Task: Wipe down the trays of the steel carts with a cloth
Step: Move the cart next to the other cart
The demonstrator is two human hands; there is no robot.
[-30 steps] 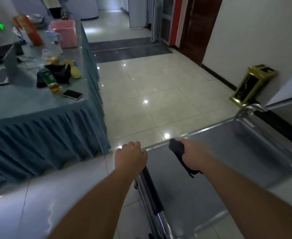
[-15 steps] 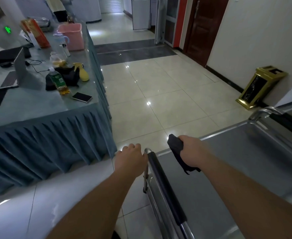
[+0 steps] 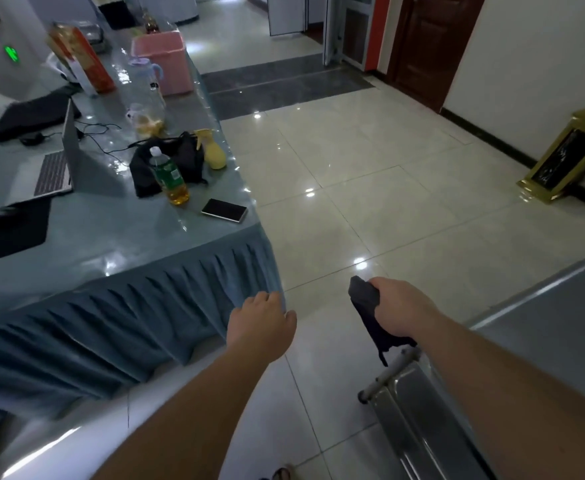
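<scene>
The steel cart [image 3: 540, 327] fills the lower right, its flat tray and near rail showing under my right arm. My right hand [image 3: 400, 308] is closed around a dark cloth [image 3: 370, 313], which hangs down above the cart's left corner. My left hand [image 3: 260, 323] hovers over the floor left of the cart, fingers loosely curled and holding nothing, close to the corner of the table skirt. The cart's handle bar [image 3: 393, 374] shows just below the cloth.
A table with a blue pleated skirt [image 3: 111, 313] stands at the left, bearing a laptop [image 3: 62, 161], a bottle [image 3: 168, 178], a phone [image 3: 224, 209], a yellow spray bottle [image 3: 213, 152] and a pink bin [image 3: 161, 60]. A gold bin [image 3: 568, 161] stands by the right wall. Tiled floor lies between.
My left hand has let go of the cart's handle and now hangs free. The cart has slid right and down in view, and my right hand with the cloth has stayed over its corner.
</scene>
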